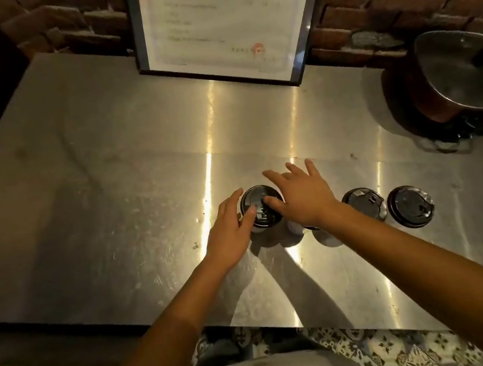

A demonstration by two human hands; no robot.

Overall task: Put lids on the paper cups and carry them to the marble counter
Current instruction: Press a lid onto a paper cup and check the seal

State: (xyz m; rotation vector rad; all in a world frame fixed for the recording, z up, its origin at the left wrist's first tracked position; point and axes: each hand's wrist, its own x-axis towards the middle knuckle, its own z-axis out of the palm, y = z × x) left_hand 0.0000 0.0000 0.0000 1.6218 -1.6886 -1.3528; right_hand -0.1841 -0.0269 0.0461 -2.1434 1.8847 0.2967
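A paper cup with a black lid (259, 203) stands on the steel table (105, 187). My left hand (232, 233) rests against the cup's left side, thumb on the lid. My right hand (300, 195) lies over the lid's right edge with its thumb pressing down and its fingers spread. A second cup (324, 237) is mostly hidden under my right wrist. Further right stands a third cup with a black lid (363, 201). Beside it, a loose black lid (411, 206) lies flat on the table.
A framed certificate (221, 18) leans against the brick wall at the back. A copper pot with a glass lid (466, 75) sits at the right on a dark stand. The table's front edge runs just before my body; patterned floor tiles (391, 346) show below.
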